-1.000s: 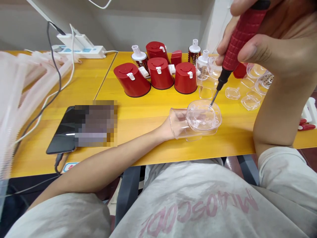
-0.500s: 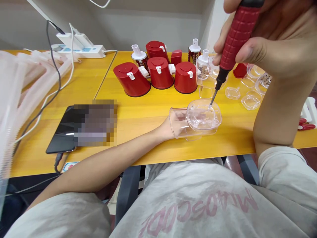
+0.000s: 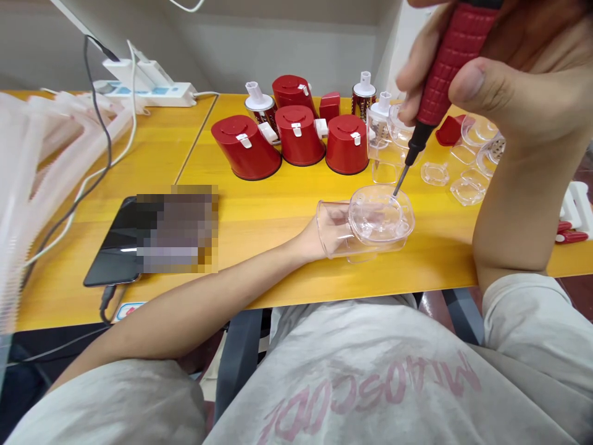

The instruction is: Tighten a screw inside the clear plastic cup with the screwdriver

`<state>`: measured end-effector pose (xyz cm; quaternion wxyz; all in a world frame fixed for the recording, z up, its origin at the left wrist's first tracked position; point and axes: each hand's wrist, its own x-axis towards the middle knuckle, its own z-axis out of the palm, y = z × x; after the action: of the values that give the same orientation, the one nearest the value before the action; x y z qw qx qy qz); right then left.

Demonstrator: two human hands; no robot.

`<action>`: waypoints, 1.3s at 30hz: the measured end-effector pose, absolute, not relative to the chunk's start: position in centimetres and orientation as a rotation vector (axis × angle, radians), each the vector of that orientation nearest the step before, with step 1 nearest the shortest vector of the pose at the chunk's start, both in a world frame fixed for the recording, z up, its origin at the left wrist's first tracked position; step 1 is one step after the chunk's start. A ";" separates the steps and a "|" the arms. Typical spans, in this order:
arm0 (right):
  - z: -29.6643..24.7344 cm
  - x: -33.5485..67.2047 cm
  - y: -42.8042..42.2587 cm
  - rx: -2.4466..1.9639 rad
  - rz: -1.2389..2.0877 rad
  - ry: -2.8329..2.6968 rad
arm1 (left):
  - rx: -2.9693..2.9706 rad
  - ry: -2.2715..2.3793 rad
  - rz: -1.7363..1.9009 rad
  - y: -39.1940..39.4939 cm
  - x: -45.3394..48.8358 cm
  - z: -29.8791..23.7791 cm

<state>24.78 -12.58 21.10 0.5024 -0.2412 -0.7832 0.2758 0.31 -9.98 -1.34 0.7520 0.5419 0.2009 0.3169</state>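
Note:
My right hand [image 3: 504, 93] is wrapped around the red handle of a screwdriver [image 3: 442, 68], held slanted with its tip down. The tip meets the far rim area of a clear plastic housing [image 3: 382, 228], which has an oval face turned up and a wide open end to the left. My left hand [image 3: 330, 225] holds the housing from its open end; its fingers show through the plastic, partly blurred by it. Whether a screw sits under the tip is too small to make out.
Several red canisters [image 3: 347, 145] with white clips stand behind the housing, among grater drums with white tops [image 3: 364, 93]. More clear plastic parts [image 3: 467, 185] lie to the right. At left are a phone [image 3: 113, 247], a power strip [image 3: 171, 96], cables and translucent plastic bags [image 3: 23, 185].
My right hand has shifted slightly, its thumb and fingers turned a little around the screwdriver handle. The tip and the housing stay in place under my left hand.

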 end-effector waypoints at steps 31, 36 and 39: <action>21.3 27.3 -11.9 -0.655 0.690 -1.978 | 1.171 0.461 0.696 -9.8 0.3 -1.6; 20.9 26.9 -11.8 -0.706 0.706 -1.858 | 1.181 0.441 0.699 -9.7 0.3 -2.0; 21.0 26.5 -11.9 -0.753 0.731 -1.846 | 1.171 0.426 0.691 -9.6 0.4 -2.3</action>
<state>26.53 -11.87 21.05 0.4873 -0.3097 -0.7591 0.3008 0.40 -9.61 -2.27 0.7566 0.5374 0.1954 0.3171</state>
